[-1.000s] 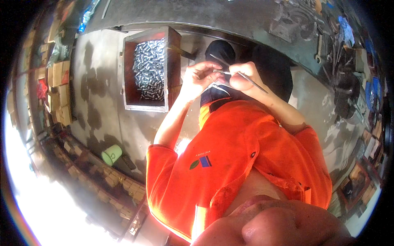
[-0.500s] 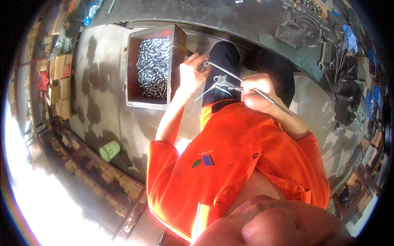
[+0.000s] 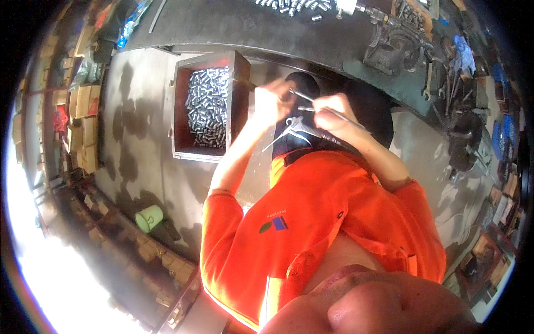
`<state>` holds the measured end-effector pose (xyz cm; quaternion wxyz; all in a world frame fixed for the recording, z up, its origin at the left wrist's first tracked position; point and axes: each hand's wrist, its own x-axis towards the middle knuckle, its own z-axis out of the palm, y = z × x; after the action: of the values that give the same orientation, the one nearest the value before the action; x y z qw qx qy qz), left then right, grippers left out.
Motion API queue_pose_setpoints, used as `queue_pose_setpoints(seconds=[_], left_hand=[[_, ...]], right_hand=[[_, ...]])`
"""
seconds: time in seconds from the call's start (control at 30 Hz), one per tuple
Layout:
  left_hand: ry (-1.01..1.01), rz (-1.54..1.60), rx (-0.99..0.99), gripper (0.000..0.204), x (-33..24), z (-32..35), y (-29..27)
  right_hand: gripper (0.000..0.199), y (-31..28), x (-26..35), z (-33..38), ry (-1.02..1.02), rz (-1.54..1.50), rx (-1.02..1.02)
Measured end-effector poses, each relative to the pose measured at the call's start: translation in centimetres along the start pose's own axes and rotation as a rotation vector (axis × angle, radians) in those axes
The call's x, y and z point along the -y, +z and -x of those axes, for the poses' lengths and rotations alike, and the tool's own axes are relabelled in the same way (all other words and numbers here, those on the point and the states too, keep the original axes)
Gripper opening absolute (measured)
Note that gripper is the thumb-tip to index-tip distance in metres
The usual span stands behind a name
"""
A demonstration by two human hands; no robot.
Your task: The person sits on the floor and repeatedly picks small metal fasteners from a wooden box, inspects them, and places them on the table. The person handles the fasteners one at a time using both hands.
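A thin metal rod (image 3: pixel 303 96) slants across above my lap. My right hand (image 3: pixel 337 111) is closed around it, its tail sticking out past the wrist. A short silvery piece (image 3: pixel 305 108) shows beside my right fingers; I cannot tell whether they grip it. My left hand (image 3: pixel 274 101) is closed at the rod's far end, its fingers blurred, and what they pinch is hidden. Below the hands a grey air blow gun (image 3: pixel 295 127) with a thin bent nozzle lies on my lap. Left of my left forearm stands a wooden box (image 3: pixel 237 100) full of small silvery metal sleeves (image 3: pixel 207 106).
Ahead runs a dark workbench (image 3: pixel 222 28) with a pile of metal sleeves (image 3: pixel 295 5), a vise-like fixture (image 3: pixel 392 47) and wrenches (image 3: pixel 428 80). A pale green bucket (image 3: pixel 149 218) is on the floor at left. Shelves with cardboard boxes (image 3: pixel 83 131) line the left side.
My hands have come closer together, and my right hand has slid nearer the rod's far end. The view has tilted up slightly, bringing the sleeve pile on the bench into sight.
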<state>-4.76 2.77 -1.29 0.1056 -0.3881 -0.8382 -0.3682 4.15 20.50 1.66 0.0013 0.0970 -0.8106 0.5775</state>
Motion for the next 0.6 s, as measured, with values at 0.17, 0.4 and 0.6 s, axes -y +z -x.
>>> queue_pose_setpoints(seconds=[0.17,0.4,0.6], left_hand=[[-0.025,-0.116,0.017,0.021,4.2,-6.3,1.1],[-0.371,0.399,-0.140,0.040,5.8,-18.3,0.9],[-0.078,-0.231,-0.264,0.026,7.9,-10.2,-3.5]], right_hand=[[0.019,-3.4,1.5,1.5,0.091,-0.302,-0.094],[0.031,-3.1,0.5,1.9,0.011,-0.160,-0.083],[0.040,-2.3,-0.3,2.2,0.095,-0.449,-0.034]])
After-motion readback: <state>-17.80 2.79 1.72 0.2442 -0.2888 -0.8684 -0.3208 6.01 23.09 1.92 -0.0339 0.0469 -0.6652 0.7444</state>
